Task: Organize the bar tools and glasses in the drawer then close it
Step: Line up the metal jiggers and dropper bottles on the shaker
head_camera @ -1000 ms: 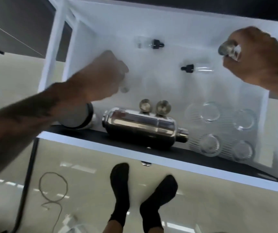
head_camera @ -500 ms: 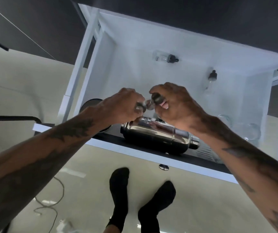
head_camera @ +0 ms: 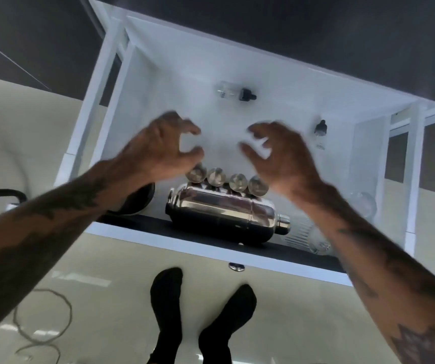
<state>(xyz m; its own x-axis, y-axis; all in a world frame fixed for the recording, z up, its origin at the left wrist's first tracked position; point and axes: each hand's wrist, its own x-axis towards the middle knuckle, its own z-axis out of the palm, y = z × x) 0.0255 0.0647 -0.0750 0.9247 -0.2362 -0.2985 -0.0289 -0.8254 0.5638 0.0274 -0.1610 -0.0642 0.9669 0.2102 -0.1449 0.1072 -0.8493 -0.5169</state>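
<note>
A glossy cream floor [head_camera: 276, 311] fills the near part of the view, with a thin grey cable [head_camera: 43, 319] looped at the near left and two feet in black socks [head_camera: 200, 311] standing in the middle. Beyond them the white open drawer [head_camera: 211, 248] reaches out from under a dark table [head_camera: 316, 27]; its front lip is lined with a black strip. At the drawer's near left a round black-rimmed object [head_camera: 138, 199] is mostly hidden by the left forearm. The left hand [head_camera: 163, 151] hovers empty, fingers spread and curled, blurred. Just below and between the hands, four small round steel caps [head_camera: 226, 179] sit in a row, touching the far side of a polished steel cocktail shaker [head_camera: 226, 214] lying on its side. Far in the drawer lies a clear dropper bottle with a black top [head_camera: 234, 93]. The right hand [head_camera: 282, 156] is likewise spread wide and empty. A second clear dropper bottle [head_camera: 320, 134] lies to its right, and ribbed clear glasses [head_camera: 363, 206] show past the right forearm. No writing can be read.
</note>
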